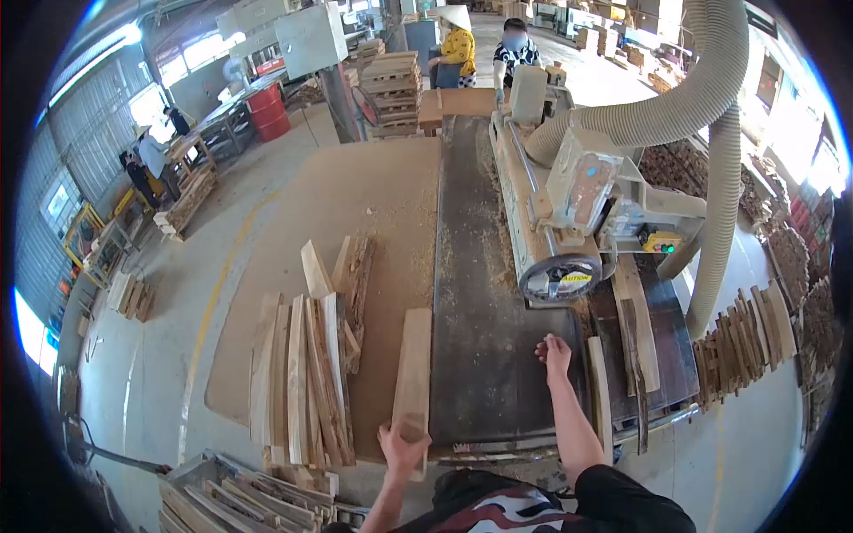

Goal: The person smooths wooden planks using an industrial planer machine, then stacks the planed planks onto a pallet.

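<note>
My left hand point(402, 444) grips the near end of a pale wooden board point(413, 369), which points away from me along the left edge of the dark saw table point(480, 293). Over the table's right side my right hand point(554, 354) hangs with its fingers loosely curled, holding nothing. It is just short of the saw machine's round guard point(560, 278). A thin offcut strip point(601, 391) lies right of that hand.
Stacked rough boards point(306, 373) stand on edge at my left, with more in a cart point(240, 502) below. A large dust hose point(684, 107) arcs over the machine. Offcut slats point(742, 342) pile at the right. Two people point(489, 49) work at the table's far end.
</note>
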Available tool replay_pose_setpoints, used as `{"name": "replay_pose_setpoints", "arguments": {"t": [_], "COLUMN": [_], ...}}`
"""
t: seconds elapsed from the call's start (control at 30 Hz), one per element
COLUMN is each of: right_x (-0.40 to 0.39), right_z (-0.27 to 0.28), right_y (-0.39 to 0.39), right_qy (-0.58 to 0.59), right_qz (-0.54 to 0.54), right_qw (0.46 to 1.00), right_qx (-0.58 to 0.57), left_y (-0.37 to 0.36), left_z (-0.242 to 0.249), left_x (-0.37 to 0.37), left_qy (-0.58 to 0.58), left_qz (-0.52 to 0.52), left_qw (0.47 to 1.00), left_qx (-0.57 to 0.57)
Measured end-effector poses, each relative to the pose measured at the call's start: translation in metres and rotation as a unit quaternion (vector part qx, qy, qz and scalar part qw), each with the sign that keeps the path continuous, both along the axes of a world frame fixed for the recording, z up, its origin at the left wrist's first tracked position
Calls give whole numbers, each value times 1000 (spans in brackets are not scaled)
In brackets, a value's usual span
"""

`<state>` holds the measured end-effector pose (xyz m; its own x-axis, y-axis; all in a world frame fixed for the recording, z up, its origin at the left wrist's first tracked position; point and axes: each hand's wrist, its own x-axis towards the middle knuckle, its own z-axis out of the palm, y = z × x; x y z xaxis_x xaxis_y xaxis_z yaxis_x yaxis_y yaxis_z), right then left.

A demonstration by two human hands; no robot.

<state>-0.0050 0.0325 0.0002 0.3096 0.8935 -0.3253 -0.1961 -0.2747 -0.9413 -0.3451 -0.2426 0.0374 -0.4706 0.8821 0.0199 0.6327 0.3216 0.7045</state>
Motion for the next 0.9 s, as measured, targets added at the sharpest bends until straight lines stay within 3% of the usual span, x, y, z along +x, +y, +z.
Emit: {"name": "replay_pose_setpoints", "arguments": {"t": [0.07, 0.1, 0.13, 0.17, 0.2, 0.23, 0.33, 0.37, 0.43, 0.47, 0.5, 0.57, 0.6, 0.67, 0.7, 0.77, 0.83, 0.9], "right_x": [1, 5, 11, 21, 26, 25, 34, 38, 38, 41, 39, 32, 35, 40, 44, 53, 61, 63], "right_z": [-2, -3, -7, -6, -3, -3, -8, -9, 4, 13, 27, 55, 60, 63, 62, 62, 73, 79], "right_y": [-35, -51, -67, -85, -100, -116, -151, -160, -178, -189, -204, -234, -245, -272, -284, -302, -316, -332], "right_qy": [37, 77, 95, 80, 132, 192, 192, 186, 189, 189, 190, 106, 112, 196, 207, 238, 277, 277], "right_qz": [13, 23, 30, 47, 50, 51, 85, 96, 106, 121, 106, 262, 246, 339, 320, 408, 382, 342], "right_qw": [999, 996, 994, 996, 989, 979, 978, 978, 975, 970, 972, 956, 960, 915, 919, 871, 866, 881], "right_qx": [18, 36, 39, 16, 32, 42, 24, 12, -44, -94, -89, -76, -77, -103, -107, -138, -168, -175], "left_y": [8, 11, 12, 15, 20, 24, 32, 31, 38, 37, 34, 27, 26, 15, 10, 6, 7, 8], "left_z": [-18, -19, -20, -8, 54, 81, 87, 85, 85, 77, 76, 71, 74, 81, 76, 58, 50, 47], "left_x": [-3, -1, -14, -21, 6, 9, 19, 23, 38, 47, 61, 88, 102, 133, 142, 156, 175, 202], "left_qy": [-290, -431, -589, -726, -827, -813, -897, -896, -828, -822, -822, -826, -825, -817, -813, -786, -776, -535], "left_qz": [55, 93, 19, -46, -121, -53, -46, -36, -51, -32, -43, -86, -92, -79, -81, -160, -191, -141], "left_qw": [954, 893, 806, 685, 537, 574, 425, 429, 551, 566, 566, 556, 557, 570, 573, 582, 579, 812], "left_qx": [59, 92, 64, 42, 117, 78, 116, 113, 86, 60, 48, 40, 23, -45, -68, -135, -161, -185]}}
